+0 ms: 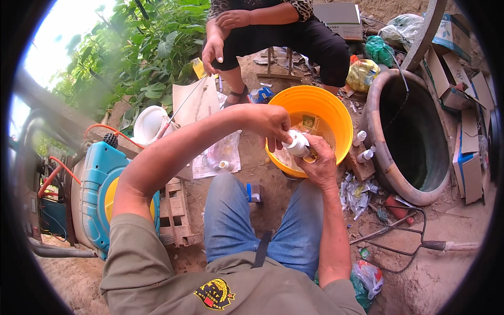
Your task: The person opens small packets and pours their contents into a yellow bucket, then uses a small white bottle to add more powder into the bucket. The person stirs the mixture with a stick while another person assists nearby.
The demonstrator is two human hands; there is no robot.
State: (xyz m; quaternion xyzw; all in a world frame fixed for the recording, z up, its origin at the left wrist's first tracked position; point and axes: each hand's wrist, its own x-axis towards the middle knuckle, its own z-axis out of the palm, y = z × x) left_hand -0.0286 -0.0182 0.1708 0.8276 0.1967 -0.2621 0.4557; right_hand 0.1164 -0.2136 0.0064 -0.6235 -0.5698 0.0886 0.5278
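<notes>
My right hand (321,163) is closed around a white plastic bottle (297,144) with a label, held tilted over the near rim of a yellow bucket (343,118). At the bottle's left end, the fingers of my left hand (271,128) grip its top; whether a cap is on cannot be told. Inside the bucket is a cloudy, brownish content with a small green and white packet (310,122) in it. Two small white bottles (359,138) stand on a brick (359,163) right of the bucket. Another white bottle (225,165) lies on paper to the left.
A person (275,23) sits across from me, one hand near a thin metal rod (189,96). At right stand a large ceramic vat (374,118), cardboard boxes (468,157) and a wire-framed tool (423,236). A blue hose reel (94,197), wooden pallet (177,212) and white bucket (151,124) are at left.
</notes>
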